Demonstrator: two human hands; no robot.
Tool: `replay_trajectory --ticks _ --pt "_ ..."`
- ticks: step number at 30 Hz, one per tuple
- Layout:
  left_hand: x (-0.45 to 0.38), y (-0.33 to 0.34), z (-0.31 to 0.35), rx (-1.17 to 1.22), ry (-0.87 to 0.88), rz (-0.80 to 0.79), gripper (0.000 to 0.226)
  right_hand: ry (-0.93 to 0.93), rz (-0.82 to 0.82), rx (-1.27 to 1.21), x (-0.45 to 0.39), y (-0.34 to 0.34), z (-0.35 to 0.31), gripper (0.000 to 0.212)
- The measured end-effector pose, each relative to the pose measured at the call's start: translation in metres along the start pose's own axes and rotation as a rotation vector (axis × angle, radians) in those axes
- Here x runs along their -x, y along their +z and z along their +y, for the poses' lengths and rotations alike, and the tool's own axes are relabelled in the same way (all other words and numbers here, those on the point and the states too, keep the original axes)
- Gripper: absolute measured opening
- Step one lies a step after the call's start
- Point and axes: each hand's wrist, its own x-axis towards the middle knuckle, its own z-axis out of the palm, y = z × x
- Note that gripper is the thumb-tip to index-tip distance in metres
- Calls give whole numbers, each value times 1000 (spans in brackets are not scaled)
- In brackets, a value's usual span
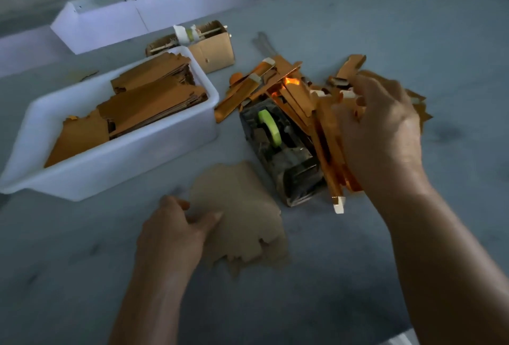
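Head view is showing the right hand point(382, 135) clasping orange strips point(327, 151), their ends hanging below the grip beside the tape dispenser point(278, 149). The left hand point(176, 231) is pinching the edge of a cardboard sheet point(242, 207), which is lying flat beyond its thumb.

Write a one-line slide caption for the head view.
Left hand pinches a brown card cutout while the right hand grips orange strips beside a tape dispenser.
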Motion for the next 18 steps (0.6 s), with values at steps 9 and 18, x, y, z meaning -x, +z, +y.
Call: replay_trajectory --ticks 9,18 --pt "3 12 11 33 56 -19 80 -292 -29 -222 58 4 -18 18" --pt "-4 16 9 163 73 -18 31 -377 -376 -123 94 14 -36 18"
